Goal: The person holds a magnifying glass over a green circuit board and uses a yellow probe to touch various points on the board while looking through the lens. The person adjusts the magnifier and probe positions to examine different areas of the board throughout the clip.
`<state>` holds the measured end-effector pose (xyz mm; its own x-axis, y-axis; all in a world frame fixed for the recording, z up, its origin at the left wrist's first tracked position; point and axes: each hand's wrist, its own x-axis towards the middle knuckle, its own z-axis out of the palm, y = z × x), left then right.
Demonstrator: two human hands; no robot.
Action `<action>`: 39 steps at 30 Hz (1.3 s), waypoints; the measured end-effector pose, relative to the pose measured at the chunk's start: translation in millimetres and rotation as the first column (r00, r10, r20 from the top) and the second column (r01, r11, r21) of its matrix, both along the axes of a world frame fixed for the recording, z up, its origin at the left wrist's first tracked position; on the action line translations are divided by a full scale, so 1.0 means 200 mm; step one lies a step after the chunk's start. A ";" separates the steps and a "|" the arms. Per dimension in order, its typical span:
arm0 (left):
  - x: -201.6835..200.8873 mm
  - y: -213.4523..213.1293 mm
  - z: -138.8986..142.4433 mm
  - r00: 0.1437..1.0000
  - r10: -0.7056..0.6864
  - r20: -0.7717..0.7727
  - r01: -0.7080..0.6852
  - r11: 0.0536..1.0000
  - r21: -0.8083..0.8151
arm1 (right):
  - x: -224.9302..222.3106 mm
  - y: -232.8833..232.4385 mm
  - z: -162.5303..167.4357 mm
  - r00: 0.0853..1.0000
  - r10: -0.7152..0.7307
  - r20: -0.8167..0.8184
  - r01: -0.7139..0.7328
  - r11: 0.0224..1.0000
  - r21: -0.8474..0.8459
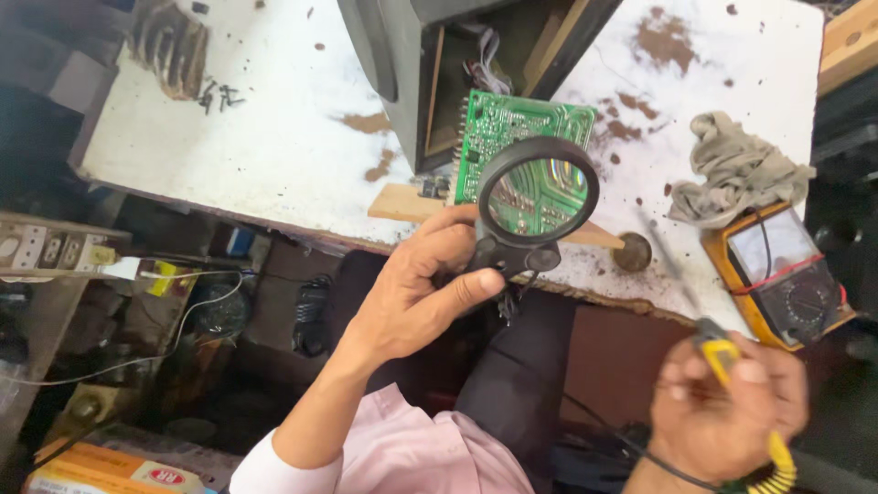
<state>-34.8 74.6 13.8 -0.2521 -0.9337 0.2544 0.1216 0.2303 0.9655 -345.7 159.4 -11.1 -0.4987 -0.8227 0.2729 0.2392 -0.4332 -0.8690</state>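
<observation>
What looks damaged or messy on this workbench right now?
The white bench top is worn, with brown patches where the coating has flaked off, thickest near the crumpled rag. Loose dark screws lie scattered at the far left. The green circuit board shows no visible damage.

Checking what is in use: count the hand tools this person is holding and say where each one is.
2. The magnifying glass is in the left hand, held over the green circuit board. The yellow-handled tool is in the right hand, low at right and blurred. Others may lie out of view.
</observation>
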 end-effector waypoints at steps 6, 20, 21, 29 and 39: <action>0.00 0.02 0.02 0.999 -0.013 -0.052 0.014 1.000 0.020 | 0.22 -0.13 0.02 0.993 0.117 -0.035 -0.114 0.991 0.076; 0.05 0.00 0.05 0.998 -0.036 0.044 0.036 0.999 0.013 | 0.39 -0.23 0.09 0.981 0.174 -0.082 -0.163 0.979 0.125; 0.05 0.00 0.05 0.998 -0.044 0.034 0.044 0.999 0.013 | 0.39 -0.23 0.09 0.981 0.177 -0.079 -0.166 0.977 0.131; 0.07 -0.01 0.04 0.997 -0.037 0.061 0.035 0.999 0.035 | 0.41 -0.26 0.08 0.976 0.188 -0.107 -0.172 0.975 0.138; 0.07 -0.01 0.04 0.998 -0.037 0.058 0.036 0.999 0.026 | 0.43 -0.27 0.09 0.973 0.201 -0.112 -0.186 0.973 0.137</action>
<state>-20.8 71.7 21.8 -0.2998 -0.9294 0.2153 0.0731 0.2027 0.9765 -259.1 105.7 6.3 -0.2953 -0.9315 0.2121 0.1944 -0.2760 -0.9413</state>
